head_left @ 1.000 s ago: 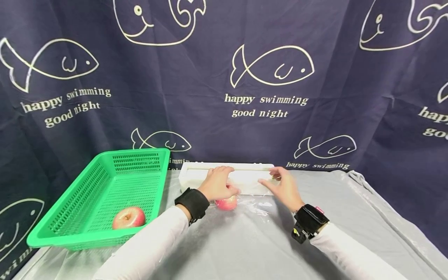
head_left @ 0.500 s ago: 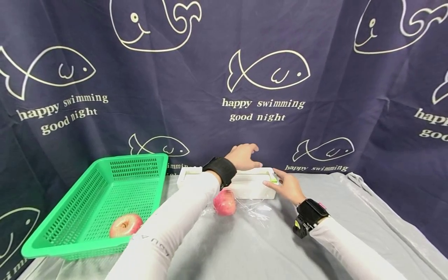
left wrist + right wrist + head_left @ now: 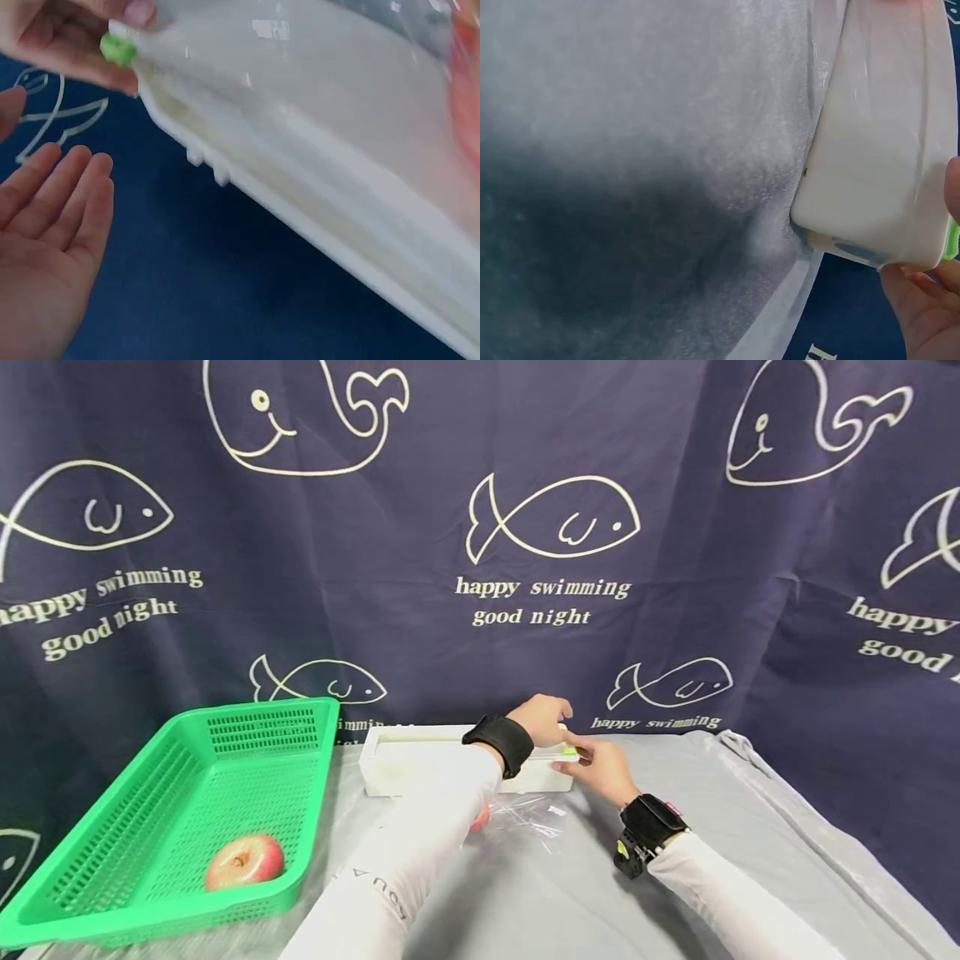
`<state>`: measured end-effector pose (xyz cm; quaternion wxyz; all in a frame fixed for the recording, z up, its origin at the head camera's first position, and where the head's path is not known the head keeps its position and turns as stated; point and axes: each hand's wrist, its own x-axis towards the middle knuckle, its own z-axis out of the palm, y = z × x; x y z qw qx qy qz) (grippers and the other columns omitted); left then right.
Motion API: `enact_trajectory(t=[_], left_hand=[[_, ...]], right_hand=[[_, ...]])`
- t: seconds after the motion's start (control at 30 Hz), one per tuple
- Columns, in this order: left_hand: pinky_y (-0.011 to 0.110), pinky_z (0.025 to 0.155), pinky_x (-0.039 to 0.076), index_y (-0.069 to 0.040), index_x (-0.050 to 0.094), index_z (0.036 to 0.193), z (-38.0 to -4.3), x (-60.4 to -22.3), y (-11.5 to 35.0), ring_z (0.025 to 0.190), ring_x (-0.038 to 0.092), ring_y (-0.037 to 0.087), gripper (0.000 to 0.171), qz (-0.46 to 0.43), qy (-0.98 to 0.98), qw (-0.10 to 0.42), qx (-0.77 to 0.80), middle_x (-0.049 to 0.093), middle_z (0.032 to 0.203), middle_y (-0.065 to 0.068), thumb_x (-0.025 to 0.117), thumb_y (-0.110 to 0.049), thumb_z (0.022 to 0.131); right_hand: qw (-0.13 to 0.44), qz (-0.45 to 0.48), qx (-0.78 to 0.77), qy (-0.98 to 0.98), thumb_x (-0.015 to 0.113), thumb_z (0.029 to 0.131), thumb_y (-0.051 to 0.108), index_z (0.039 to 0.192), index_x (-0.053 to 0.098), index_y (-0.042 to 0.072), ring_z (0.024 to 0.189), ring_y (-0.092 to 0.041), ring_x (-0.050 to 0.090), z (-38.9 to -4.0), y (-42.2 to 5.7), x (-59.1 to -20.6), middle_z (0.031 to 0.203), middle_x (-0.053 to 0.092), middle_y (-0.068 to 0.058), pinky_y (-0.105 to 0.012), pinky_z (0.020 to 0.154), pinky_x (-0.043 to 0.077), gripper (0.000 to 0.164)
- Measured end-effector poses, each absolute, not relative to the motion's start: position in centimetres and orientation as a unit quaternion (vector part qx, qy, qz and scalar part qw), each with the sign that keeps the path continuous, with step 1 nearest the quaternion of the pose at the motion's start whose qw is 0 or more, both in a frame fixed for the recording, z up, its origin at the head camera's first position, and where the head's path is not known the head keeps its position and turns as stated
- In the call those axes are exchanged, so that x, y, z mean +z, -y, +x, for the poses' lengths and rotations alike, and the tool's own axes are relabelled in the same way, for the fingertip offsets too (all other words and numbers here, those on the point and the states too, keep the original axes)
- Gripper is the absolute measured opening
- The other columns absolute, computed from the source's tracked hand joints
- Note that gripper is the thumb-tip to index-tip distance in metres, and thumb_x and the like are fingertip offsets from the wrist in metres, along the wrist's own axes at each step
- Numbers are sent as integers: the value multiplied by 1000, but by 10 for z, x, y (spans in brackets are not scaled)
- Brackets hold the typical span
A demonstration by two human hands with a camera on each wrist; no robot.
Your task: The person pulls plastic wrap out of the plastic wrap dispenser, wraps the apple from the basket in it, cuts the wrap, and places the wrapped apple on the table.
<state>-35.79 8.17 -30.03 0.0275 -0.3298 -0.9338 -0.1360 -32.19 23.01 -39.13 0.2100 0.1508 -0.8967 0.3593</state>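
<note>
A long white cling film dispenser (image 3: pixel 405 772) lies at the back of the table, with a small green slider (image 3: pixel 568 751) at its right end. My right hand (image 3: pixel 606 770) grips that end, thumb on the near side and fingers on the far side. My left hand (image 3: pixel 542 720) reaches across the dispenser to the same end; in the left wrist view its fingers (image 3: pixel 56 191) are loosely extended, holding nothing, apart from the green slider. Clear film (image 3: pixel 528 818) spreads out in front of the dispenser. A red apple (image 3: pixel 481 820) there is mostly hidden behind my left forearm.
At the left stands a green slotted plastic basket (image 3: pixel 150 914) with another apple (image 3: pixel 245 862) in it. A grey cloth (image 3: pixel 675 893) covers the table, and a dark blue fish-print curtain (image 3: pixel 420 635) hangs right behind the dispenser.
My left hand has moved from the dispenser's front middle over its top to the right end, beside my right hand. My left forearm now covers most of the near apple. The head view has shifted slightly.
</note>
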Motion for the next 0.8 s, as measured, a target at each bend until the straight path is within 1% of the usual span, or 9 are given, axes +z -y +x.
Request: enact_trajectory(t=[0.13,0.27,0.37,0.47,0.67,0.8], left_hand=[[24,86,53,-7,68,112,-353,-311,-89,98,68,16,30,-321,935,45,-145,73,106,4,66,-23,87],[25,79,54,-7,71,100,-347,-315,-98,89,69,17,17,-313,935,65,-157,75,98,4,67,-14,85],[23,74,53,-8,72,91,-341,-320,-102,84,69,15,9,-306,937,70,-154,75,93,2,67,-11,84],[23,72,53,-9,73,87,-338,-324,-106,81,69,15,6,-304,937,77,-152,75,90,2,67,-10,85],[24,68,54,-11,75,81,-343,-331,-110,77,70,15,5,-285,938,106,-166,76,86,1,71,-8,81],[25,66,54,-10,74,75,-347,-331,-110,74,70,17,7,-278,935,117,-184,75,84,2,73,-4,77]], right_hand=[[223,146,359,894,78,73,6,113,67,-6,90,-35,72,-323,-230,-397,109,70,-24,-35,76,59,43],[231,118,355,898,79,71,8,107,71,-3,85,-33,73,-321,-232,-399,103,72,-21,-35,75,59,38],[226,102,362,899,79,71,9,100,73,-2,85,-32,73,-318,-233,-401,97,74,-19,-34,75,59,31],[228,91,360,900,78,70,7,95,74,-1,83,-31,73,-318,-235,-404,93,74,-18,-31,73,59,26],[229,89,373,895,78,69,5,99,74,-3,82,-31,74,-319,-236,-403,94,74,-19,-30,72,59,32],[234,91,370,894,80,69,6,96,74,-3,80,-30,74,-322,-235,-402,92,74,-19,-26,70,58,29]])
